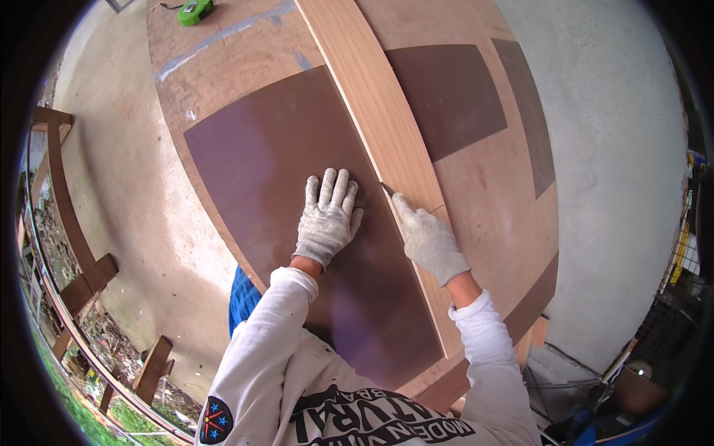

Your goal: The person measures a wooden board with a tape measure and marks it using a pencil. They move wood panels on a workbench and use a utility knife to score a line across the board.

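A large dark brown sheet [260,149] lies flat on the wooden work surface. My left hand [328,217], in a whitish work glove, presses on it with fingers stretched out. Along the sheet's right side runs a long light wood plank [372,82], lying over it. My right hand [431,244], gloved too, rests on the plank with its fingers closed. From its fingertips a thin dark pointed tool [386,189] sticks out to the plank's left edge; whether it is a knife or a marker I cannot tell. A fine dark line crosses the plank beside that hand.
A green tape measure [195,11] sits at the far left of the work surface. Right of the plank are another dark brown piece [454,97] and a narrow brown strip [526,111]. Concrete floor [610,186] surrounds the table. Brown wooden railing [71,215] stands at left.
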Available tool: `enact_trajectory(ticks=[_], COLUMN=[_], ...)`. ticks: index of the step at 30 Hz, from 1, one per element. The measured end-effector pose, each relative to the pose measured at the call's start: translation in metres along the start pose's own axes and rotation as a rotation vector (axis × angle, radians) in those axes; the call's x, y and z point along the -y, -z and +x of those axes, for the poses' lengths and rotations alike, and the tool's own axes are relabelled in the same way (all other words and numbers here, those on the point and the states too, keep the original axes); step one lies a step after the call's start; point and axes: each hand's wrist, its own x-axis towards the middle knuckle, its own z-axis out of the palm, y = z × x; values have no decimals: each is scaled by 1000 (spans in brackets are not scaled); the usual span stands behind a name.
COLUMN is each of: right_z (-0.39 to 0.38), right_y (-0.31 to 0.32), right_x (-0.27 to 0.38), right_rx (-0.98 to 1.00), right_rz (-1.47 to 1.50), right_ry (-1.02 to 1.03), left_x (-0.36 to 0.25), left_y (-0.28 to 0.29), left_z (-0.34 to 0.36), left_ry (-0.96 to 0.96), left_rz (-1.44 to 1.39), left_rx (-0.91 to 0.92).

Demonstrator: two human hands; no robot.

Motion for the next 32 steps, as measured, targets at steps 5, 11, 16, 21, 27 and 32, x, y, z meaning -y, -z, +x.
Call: enact_trajectory(ticks=[5,11,16,21,27,32], right_z=[-3,-13,-12,-12,3,7], right_y=[-13,-7,-6,11,-20,-17], right_x=[-4,-2,-5,11,1,5], right_rx=[-45,7,-30,-115,-200,-133], right_rz=[-33,-35,-13,34,73,87], right_ry=[12,-12,7,-40,-13,-52], left_x=[0,1,0,-2,-1,0], left_y=[-1,-1,1,0,0,0], left_z=[0,0,0,1,2,2], left_ry=[0,-1,4,1,1,1], left_rz=[-3,-6,9,16,-1,4], left_rx=[-6,2,16,25,11,3])
